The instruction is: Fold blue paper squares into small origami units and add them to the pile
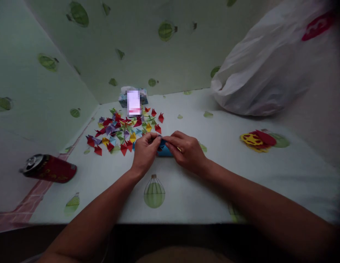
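Observation:
My left hand (146, 151) and my right hand (188, 149) meet near the middle of the table, thumbs and fingertips pinched together. Between them is a small piece of folded blue paper (162, 144), mostly covered by the fingers. Just below the fingertips a brighter blue surface (165, 151) shows; whether it belongs to the same piece I cannot tell. Many small folded paper figures (120, 128) in red, yellow, purple, green and blue lie spread to the left of and beyond my left hand.
A lit phone (134, 103) leans against a tissue box (122, 99) at the back. On the left a red can (53, 168) lies tilted. To the right are red and yellow cut-out pieces (255, 140), with a large white plastic bag (249, 80) behind them.

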